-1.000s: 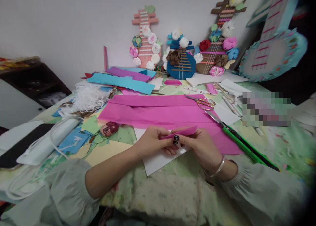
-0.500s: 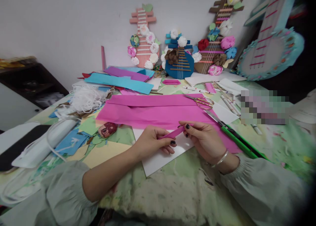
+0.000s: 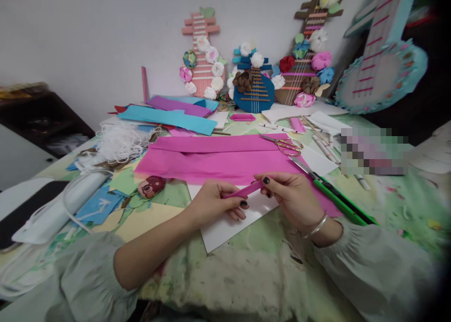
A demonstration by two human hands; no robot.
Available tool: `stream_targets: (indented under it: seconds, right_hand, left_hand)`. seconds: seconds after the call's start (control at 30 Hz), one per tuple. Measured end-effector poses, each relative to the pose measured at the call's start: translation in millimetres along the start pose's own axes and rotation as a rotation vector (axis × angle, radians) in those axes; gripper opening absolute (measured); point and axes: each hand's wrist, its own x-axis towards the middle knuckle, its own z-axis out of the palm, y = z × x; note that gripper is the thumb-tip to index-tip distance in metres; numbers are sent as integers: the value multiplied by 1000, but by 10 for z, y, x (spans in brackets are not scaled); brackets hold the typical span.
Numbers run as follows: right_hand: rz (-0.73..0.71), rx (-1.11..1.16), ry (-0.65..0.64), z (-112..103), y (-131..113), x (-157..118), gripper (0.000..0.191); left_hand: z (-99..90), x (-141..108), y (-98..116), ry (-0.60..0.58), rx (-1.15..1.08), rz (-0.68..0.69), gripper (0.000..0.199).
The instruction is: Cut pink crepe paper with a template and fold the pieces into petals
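A narrow folded strip of pink paper (image 3: 249,189) is stretched between my two hands, above a white sheet (image 3: 225,228). My left hand (image 3: 214,202) pinches its left end between thumb and fingers. The strip's other end is pinched by my right hand (image 3: 292,195), which wears a bracelet at the wrist. Large pink paper (image 3: 207,162) lies just beyond my hands, with a lengthwise crease. Gold-handled scissors (image 3: 289,146) rest on its right part. A green utility knife (image 3: 341,200) with its blade out lies beside my right hand.
Decorated paper instruments, among them a blue one (image 3: 255,92), lean against the wall. White string (image 3: 121,141) is heaped at the left, near blue and purple paper strips (image 3: 169,118). A white glue gun-like object with a cable (image 3: 63,209) lies at the left. Marker pens (image 3: 322,146) lie at the right.
The whole view has shifted slightly, so things appear a little further left. Both hands keep their hold on the pink strip, with hardly any change in pose.
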Motion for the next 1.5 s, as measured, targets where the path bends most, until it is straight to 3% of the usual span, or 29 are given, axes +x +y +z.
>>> stream_targets:
  seconds: [0.2,0.33,0.47,1.1,1.37,1.5]
  right_hand:
    - [-35,-52,29,-14,-26,-11,21]
    - [-65,-162,16,64,-50,-62,22]
    - [-61,-186,-28,161,-70,-111,26]
    - [-57,-89,93,-53,-46,62,27]
    - [48,-26,-36,-18,-31,24,27]
    - [54,-53,-27,-16,-34,31,28]
  left_hand:
    - [-6,-16,-8,-62,-26,-20,23]
    - [-10,-22,-11,-138,28,45,36]
    - [9,-34,-10,-140,26,89,43]
    - [-111,-4,5,-131,-65,-49,28]
    - [-117,7,-13,-121,-51,-20,30]
    - [-117,0,-1,-92,-30,-16,30]
